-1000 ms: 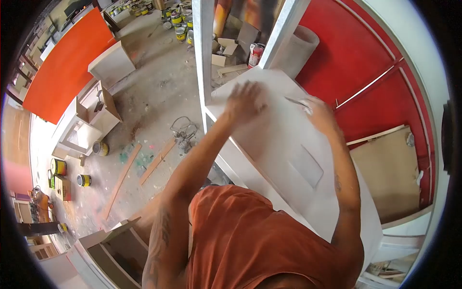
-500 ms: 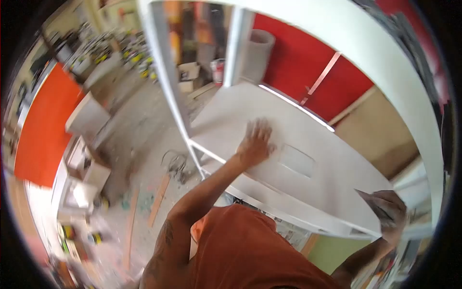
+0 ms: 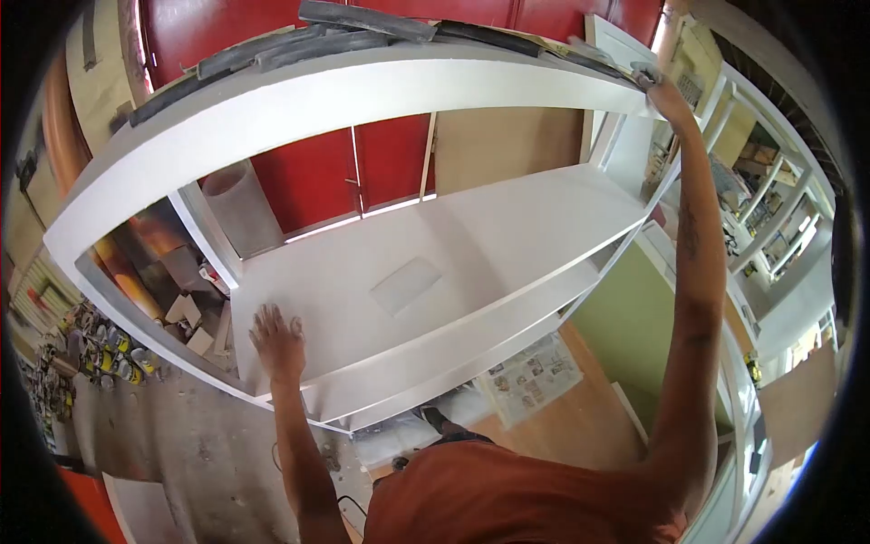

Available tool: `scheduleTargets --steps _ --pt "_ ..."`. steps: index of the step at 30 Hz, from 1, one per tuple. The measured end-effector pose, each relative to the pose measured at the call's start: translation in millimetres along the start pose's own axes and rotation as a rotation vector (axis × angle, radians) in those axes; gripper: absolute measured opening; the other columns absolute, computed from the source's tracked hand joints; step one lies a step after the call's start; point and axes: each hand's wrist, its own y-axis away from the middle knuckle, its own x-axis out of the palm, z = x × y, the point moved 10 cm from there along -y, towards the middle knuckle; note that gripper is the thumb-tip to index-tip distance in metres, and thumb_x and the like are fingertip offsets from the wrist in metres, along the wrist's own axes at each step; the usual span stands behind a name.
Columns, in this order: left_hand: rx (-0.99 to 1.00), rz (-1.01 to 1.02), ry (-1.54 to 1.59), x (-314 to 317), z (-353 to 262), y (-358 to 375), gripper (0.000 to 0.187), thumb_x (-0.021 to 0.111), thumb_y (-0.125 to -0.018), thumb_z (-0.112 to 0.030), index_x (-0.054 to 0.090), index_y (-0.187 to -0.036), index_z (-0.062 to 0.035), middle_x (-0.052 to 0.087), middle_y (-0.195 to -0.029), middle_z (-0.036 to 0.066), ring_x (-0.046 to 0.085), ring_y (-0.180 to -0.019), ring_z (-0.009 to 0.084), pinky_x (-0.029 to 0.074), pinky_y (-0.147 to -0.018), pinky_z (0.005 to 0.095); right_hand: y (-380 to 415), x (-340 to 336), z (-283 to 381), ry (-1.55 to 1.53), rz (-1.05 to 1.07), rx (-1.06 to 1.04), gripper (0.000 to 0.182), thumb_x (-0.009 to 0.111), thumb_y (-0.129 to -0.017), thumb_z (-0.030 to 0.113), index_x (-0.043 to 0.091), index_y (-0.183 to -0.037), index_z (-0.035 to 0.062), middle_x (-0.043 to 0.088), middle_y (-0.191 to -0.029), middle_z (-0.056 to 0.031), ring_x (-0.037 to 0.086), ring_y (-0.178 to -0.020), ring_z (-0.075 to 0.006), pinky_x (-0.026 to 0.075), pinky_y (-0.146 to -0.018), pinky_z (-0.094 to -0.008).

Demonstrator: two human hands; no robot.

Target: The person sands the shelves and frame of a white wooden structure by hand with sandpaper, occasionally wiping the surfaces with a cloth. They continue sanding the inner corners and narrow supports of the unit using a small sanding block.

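A large white shelf unit (image 3: 507, 224) with a curved top frame (image 3: 362, 93) stands in front of me. My left hand (image 3: 278, 344) lies flat with fingers spread on the left end of its white board. On the same board lies a pale rectangular sheet (image 3: 406, 286). My right hand (image 3: 660, 89) is raised to the right end of the top frame, its fingers closed around something grey and blurred that I cannot make out. Dark grey strips (image 3: 367, 22) lie along the top of the frame beside it.
Red panels (image 3: 304, 186) and a grey cylinder (image 3: 243, 208) stand behind the unit. Several cans (image 3: 113, 354) sit on the floor at left. Below are printed paper (image 3: 530, 376) and a green panel (image 3: 625, 317). White frames (image 3: 779, 208) rise at right.
The view has swung toward the right and shows more of the top frame. My right hand has gone from the board's right end up to the frame's top. My left hand is now nearer the board's left end.
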Motion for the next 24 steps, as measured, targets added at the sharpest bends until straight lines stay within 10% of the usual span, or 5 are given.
scheduleTargets --steps 4,6,12,18,24 --pt "0.432 -0.054 0.057 1 -64 47 0.024 0.059 -0.095 -0.029 0.069 -0.115 -0.023 0.037 -0.158 0.015 0.025 -0.148 0.0446 0.02 -0.12 0.0613 55 -35 40 -0.005 -0.434 -0.244 0.033 0.054 -0.102 0.024 0.065 -0.122 0.0001 0.071 -0.101 -0.011 0.063 -0.091 -0.0199 0.048 -0.087 -0.0335" --pt "0.426 -0.03 0.221 -43 -92 72 0.054 0.058 -0.098 -0.029 0.047 -0.143 -0.0029 0.037 -0.156 0.017 0.03 -0.147 0.0378 0.021 -0.122 0.0522 137 -26 117 -0.024 -0.67 -0.244 0.031 0.052 -0.104 0.022 0.065 -0.122 0.0006 0.07 -0.103 -0.0107 0.062 -0.093 -0.0177 0.048 -0.088 -0.0307" --pt "0.453 0.092 0.362 -91 -125 118 0.058 0.058 -0.098 -0.037 0.047 -0.145 -0.0056 0.039 -0.156 0.016 0.034 -0.145 0.0332 0.023 -0.123 0.0473 332 291 283 -0.16 0.635 -0.665 0.076 0.071 -0.089 0.029 0.036 -0.154 0.0101 0.036 -0.157 -0.0181 0.031 -0.147 -0.0344 0.025 -0.121 -0.0469" --pt "0.326 0.199 0.445 -92 -90 113 0.053 0.063 -0.096 -0.032 0.052 -0.141 -0.0052 0.044 -0.153 0.014 0.037 -0.144 0.0303 0.025 -0.122 0.0451 375 404 264 -0.074 0.936 -0.777 0.087 0.063 -0.091 0.055 0.028 -0.157 0.0094 0.023 -0.161 -0.0254 0.023 -0.149 -0.045 0.026 -0.119 -0.0524" --pt "0.352 0.34 0.59 -78 -87 100 0.067 0.071 -0.09 -0.038 0.049 -0.143 -0.0059 0.043 -0.153 0.017 0.033 -0.146 0.0322 0.021 -0.124 0.0459 406 358 290 -0.006 0.741 -0.838 0.068 0.075 -0.085 0.027 0.048 -0.147 0.0169 0.048 -0.141 -0.0158 0.048 -0.128 -0.0347 0.039 -0.106 -0.0504"
